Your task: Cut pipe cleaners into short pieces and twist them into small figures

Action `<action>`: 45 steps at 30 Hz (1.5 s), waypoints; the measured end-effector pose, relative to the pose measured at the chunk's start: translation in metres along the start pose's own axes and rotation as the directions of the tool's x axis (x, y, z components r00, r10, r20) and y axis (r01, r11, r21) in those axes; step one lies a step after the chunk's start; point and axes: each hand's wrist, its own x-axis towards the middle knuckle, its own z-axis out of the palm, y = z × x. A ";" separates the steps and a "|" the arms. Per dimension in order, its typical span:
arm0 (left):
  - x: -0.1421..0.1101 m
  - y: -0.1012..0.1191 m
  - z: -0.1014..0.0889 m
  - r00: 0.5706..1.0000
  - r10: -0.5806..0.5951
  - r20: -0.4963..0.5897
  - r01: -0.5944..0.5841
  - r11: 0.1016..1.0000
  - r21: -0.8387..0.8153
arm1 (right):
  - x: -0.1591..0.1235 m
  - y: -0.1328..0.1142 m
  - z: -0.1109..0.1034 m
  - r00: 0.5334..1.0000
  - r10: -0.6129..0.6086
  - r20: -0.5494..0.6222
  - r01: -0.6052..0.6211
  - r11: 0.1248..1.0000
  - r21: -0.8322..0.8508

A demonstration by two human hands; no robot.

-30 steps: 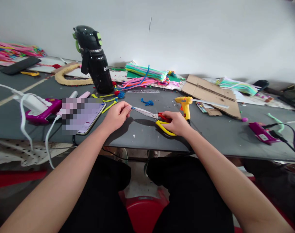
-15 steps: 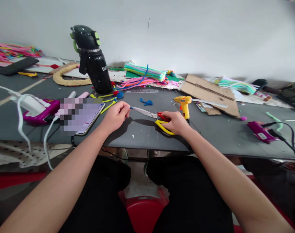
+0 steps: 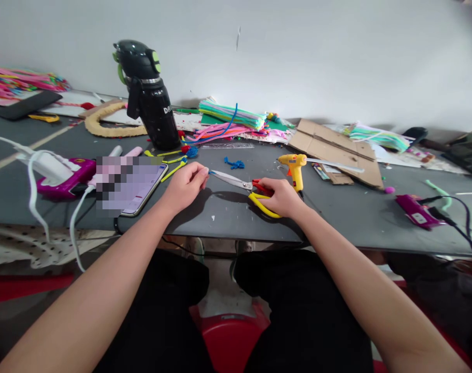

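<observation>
My right hand (image 3: pixel 280 197) is closed round the red and yellow handles of a pair of scissors (image 3: pixel 232 180). Their blades point left and look shut or almost shut. At the blade tips, my left hand (image 3: pixel 184 185) pinches a tiny piece of blue pipe cleaner (image 3: pixel 210 172), mostly hidden by the fingers. Beyond the blades, a small clump of blue pipe cleaner bits (image 3: pixel 234 163) lies on the grey table (image 3: pixel 228 220). Yellow pipe cleaner stems (image 3: pixel 174 170) with blue and red ends rest just past my left hand.
A yellow glue gun (image 3: pixel 294 168) stands beyond my right hand. On the left are a phone (image 3: pixel 142 189), a purple power strip (image 3: pixel 67 181) with white cables and a black bottle (image 3: pixel 154 111). Pipe cleaner bundles (image 3: pixel 231 114) and cardboard (image 3: pixel 337 150) lie along the wall. Another purple socket (image 3: pixel 418 212) sits right.
</observation>
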 end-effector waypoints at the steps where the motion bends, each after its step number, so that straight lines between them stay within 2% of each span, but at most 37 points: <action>1: 0.000 0.000 0.000 1.000 0.000 0.001 0.000 1.000 0.003 | 0.001 0.000 0.000 1.000 -0.001 -0.001 0.001 1.000 0.002; 15: -0.001 0.001 0.000 1.000 -0.005 0.003 0.005 1.000 0.005 | 0.003 0.002 0.001 1.000 -0.015 -0.005 0.015 0.999 -0.032; 22: 0.000 0.000 0.000 1.000 -0.020 -0.001 0.020 1.000 -0.024 | 0.001 0.003 0.001 1.000 0.014 -0.019 -0.014 1.000 0.012; 35: -0.001 0.002 0.000 1.000 -0.028 0.002 0.028 1.000 -0.006 | 0.002 -0.001 -0.001 1.000 0.000 0.021 0.000 0.999 -0.035; 45: -0.001 0.004 0.000 1.000 -0.029 -0.001 0.029 1.000 0.004 | 0.003 0.000 -0.002 0.999 -0.020 0.029 0.020 1.000 -0.007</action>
